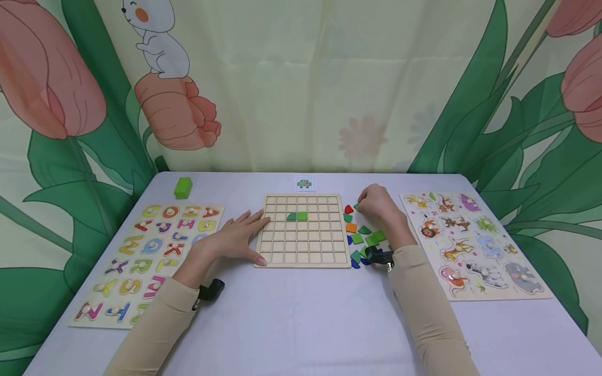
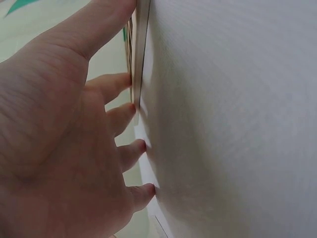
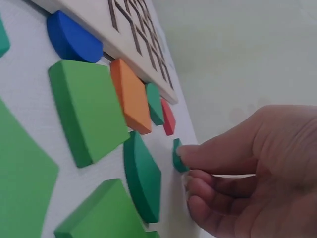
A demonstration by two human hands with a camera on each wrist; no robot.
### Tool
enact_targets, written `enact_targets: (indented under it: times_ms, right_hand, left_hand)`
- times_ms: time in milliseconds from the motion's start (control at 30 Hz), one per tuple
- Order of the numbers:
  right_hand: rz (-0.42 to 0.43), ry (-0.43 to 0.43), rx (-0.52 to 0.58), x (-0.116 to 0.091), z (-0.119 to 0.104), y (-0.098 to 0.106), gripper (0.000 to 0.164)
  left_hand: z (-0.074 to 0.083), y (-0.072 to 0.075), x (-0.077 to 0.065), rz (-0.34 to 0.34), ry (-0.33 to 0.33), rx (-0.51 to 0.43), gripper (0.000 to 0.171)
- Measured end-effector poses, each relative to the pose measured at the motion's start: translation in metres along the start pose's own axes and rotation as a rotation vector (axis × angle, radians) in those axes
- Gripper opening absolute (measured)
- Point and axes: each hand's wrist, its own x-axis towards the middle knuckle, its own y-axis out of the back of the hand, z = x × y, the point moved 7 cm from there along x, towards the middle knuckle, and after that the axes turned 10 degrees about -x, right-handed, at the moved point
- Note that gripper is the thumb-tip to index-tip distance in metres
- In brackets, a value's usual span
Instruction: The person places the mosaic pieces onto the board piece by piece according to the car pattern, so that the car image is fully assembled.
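Note:
A wooden grid board [image 1: 305, 250] lies mid-table, with a dark green curved piece [image 1: 292, 216] and a light green square [image 1: 302, 216] side by side in its upper cells. My left hand [image 1: 235, 237] is spread at the board's left edge, thumb at the near corner and fingers extended along the side. Beyond the board's right side, my right hand [image 1: 380, 204] pinches a small dark green piece [image 3: 176, 157] between thumb and fingers; the fingers partly hide its shape. Nearby lie a red piece [image 3: 168, 118], an orange square [image 3: 130, 96] and a blue rounded piece [image 3: 74, 37].
Several green and blue pieces [image 1: 372, 241] are scattered right of the board. A small turtle picture card [image 1: 304, 183] lies behind it. An alphabet puzzle board [image 1: 105, 261] is at left, an animal puzzle board [image 1: 475, 256] at right. A green block [image 1: 183, 188] stands back left.

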Motion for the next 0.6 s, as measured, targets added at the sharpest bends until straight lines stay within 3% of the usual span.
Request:
enact_targets:
  times_ms: [267, 467, 600]
  right_hand:
    - [-0.063, 0.043, -0.015, -0.001, -0.001, -0.001, 0.019]
    - [0.009, 0.141, 0.005, 0.002, -0.009, 0.004, 0.012]
    - [0.065, 0.162, -0.004, 0.003, -0.013, 0.006, 0.008]
  left_hand:
    - [0.0, 0.001, 0.001, -0.009, 0.009, -0.004, 0.117]
    - [0.0, 0.001, 0.001, -0.007, 0.007, 0.001, 0.116]
    - [0.001, 0.0, 0.001, -0.003, -0.001, -0.002, 0.116]
